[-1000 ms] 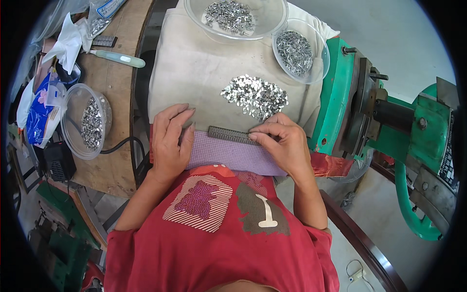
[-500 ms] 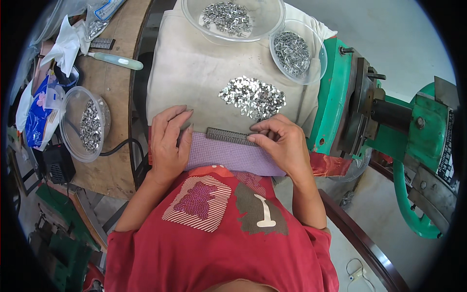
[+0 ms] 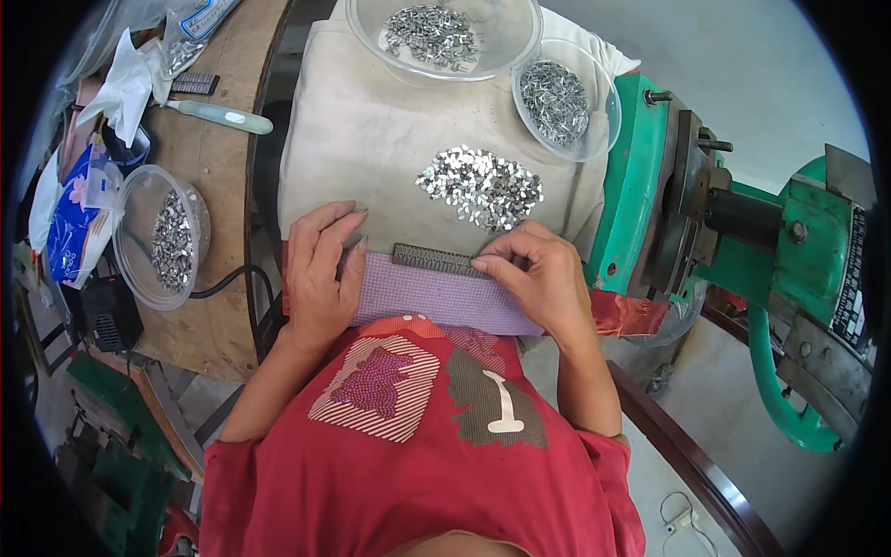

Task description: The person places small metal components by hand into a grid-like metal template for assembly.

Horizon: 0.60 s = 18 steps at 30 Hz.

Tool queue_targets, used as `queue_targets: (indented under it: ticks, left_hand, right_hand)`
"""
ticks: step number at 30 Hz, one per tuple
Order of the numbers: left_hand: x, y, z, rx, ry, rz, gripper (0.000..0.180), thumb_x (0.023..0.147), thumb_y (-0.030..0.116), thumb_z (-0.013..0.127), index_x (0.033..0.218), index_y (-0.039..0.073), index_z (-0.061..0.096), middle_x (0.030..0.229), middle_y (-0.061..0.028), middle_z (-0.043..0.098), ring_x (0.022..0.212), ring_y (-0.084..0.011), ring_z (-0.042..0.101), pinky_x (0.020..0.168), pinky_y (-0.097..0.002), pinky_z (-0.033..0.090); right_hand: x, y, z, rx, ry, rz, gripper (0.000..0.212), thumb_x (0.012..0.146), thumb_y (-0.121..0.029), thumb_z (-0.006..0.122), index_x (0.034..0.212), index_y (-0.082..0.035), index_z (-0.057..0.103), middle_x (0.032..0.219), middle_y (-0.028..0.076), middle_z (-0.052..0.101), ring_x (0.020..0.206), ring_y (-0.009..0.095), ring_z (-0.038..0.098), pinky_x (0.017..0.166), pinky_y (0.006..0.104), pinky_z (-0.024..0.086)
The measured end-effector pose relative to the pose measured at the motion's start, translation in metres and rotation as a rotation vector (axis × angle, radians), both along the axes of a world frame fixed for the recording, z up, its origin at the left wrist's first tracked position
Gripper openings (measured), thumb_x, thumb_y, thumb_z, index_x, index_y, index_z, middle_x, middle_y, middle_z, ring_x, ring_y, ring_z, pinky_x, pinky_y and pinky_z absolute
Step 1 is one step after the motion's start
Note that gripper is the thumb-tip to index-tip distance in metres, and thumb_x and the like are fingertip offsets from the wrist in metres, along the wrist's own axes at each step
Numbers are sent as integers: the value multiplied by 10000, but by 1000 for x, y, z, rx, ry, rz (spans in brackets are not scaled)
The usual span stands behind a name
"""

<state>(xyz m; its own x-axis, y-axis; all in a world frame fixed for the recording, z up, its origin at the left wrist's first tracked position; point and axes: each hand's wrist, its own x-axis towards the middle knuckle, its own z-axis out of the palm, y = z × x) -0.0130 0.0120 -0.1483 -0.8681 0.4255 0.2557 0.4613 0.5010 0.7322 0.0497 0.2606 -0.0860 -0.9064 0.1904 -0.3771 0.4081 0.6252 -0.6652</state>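
A dark, narrow bar (image 3: 434,258) with a row of fine slots lies on a purple woven cloth (image 3: 422,297) in front of my body. My right hand (image 3: 531,267) has thumb and index finger closed at the bar's right end, covering that end. Whether a small piece is also between the fingertips is hidden. Left of the bar, my left hand (image 3: 322,265) rests at the cloth's edge, fingers apart and nothing in them. Just beyond the bar, a loose heap of small shiny metal pieces (image 3: 478,188) is spread on a beige cloth (image 3: 348,121).
Two clear tubs, a large tub (image 3: 371,51) and a smaller tub (image 3: 608,130), hold small metal parts. A green machine (image 3: 622,176) stands at the right. On the wooden table (image 3: 218,167) at left are another tub (image 3: 139,283), a pale-handled tool (image 3: 223,115) and tissues (image 3: 119,93).
Both hands and the bar stay almost where they were. The surroundings at the right shift very slightly left in the picture.
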Motion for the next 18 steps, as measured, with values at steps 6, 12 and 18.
queue_targets:
  ticks: [6,12,18]
  left_hand:
    - [0,1,0,9,-4,1,348,851,-30,657,1198,-11,636,1219,-192,610,1100,-361,590,947,-412,476]
    - [-3,-1,-2,11,-9,-3,345,851,-30,656,1195,-9,636,1221,-191,608,1101,-362,589,946,-414,476]
    - [0,-4,3,3,-13,3,364,832,-37,663,1193,1,634,1231,-190,602,1119,-361,584,970,-424,468]
  right_hand:
    - [3,1,-1,-60,35,-31,144,781,-124,831,873,-30,771,746,49,631,616,119,571,578,286,453]
    - [1,0,3,36,-2,-21,165,790,-173,822,863,-38,761,767,107,635,642,258,629,622,376,495]
    - [7,3,5,43,62,1,119,801,-145,795,859,-45,763,775,112,646,674,286,648,642,383,500]
